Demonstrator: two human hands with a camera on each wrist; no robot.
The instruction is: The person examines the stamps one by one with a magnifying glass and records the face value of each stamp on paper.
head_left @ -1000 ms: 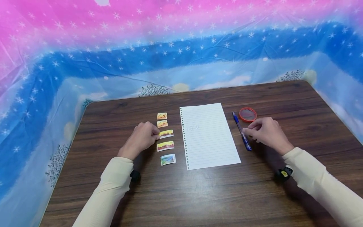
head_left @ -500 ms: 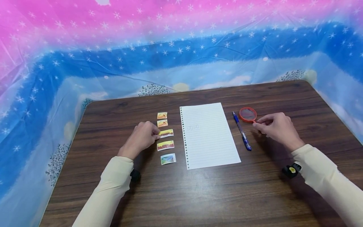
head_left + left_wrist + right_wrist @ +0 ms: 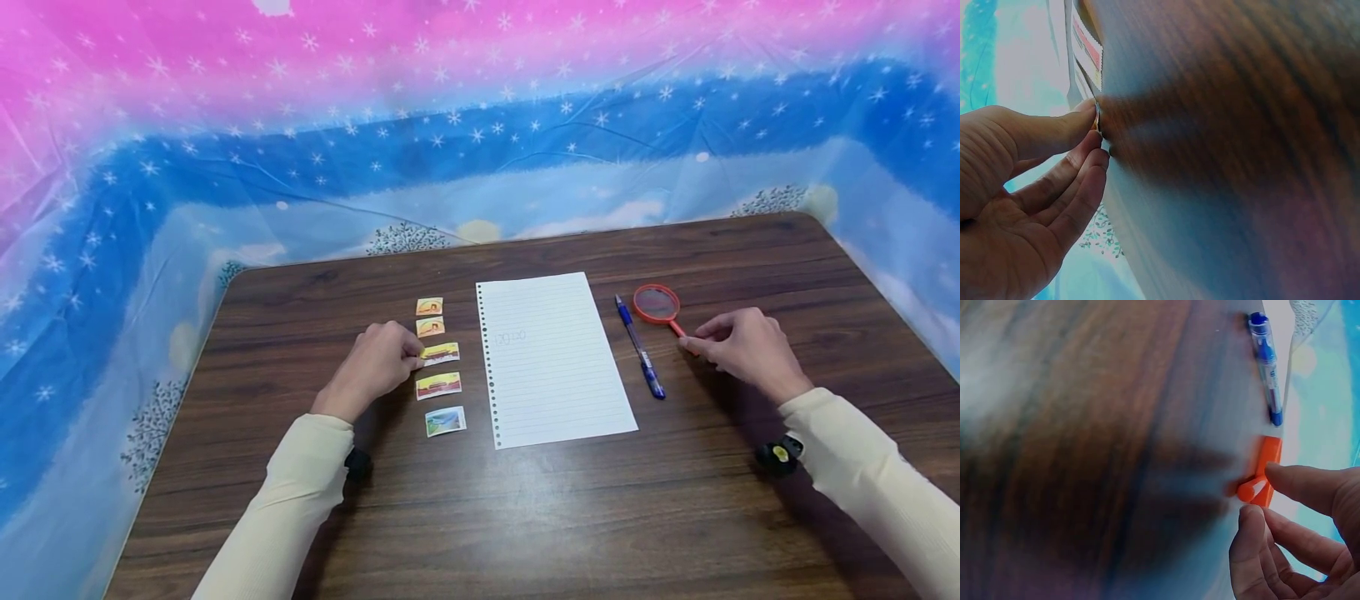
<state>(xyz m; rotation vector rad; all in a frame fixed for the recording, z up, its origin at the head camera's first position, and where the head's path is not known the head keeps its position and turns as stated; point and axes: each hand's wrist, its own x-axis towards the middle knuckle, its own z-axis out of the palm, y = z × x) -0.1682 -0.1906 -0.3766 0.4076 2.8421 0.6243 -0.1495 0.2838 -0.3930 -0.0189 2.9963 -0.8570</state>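
Observation:
In the head view my left hand point(image 3: 378, 358) pinches the left edge of a yellow-and-red postage stamp point(image 3: 441, 354), third from the top in a column of several stamps. The left wrist view shows thumb and fingertips meeting on that stamp's thin edge point(image 3: 1098, 115), close over the table. My right hand point(image 3: 750, 346) has its thumb and index finger on either side of the handle of a red magnifying glass point(image 3: 657, 304), near the handle's end. From the right wrist, the orange-red handle end point(image 3: 1247, 490) shows between the fingertips. The lens end lies away from me.
A lined, hole-punched sheet of paper point(image 3: 558, 375) with faint pencil writing lies between the hands. To its right is a blue pen point(image 3: 637, 346). A stamp with a blue-green picture point(image 3: 446, 421) is nearest me in the column. Patterned cloth point(image 3: 480, 125) surrounds the wooden table point(image 3: 525, 525).
My right hand has moved from over the pen and handle back right and toward me, uncovering the handle, with fingertips now at its end. The left hand and the stamps have stayed put.

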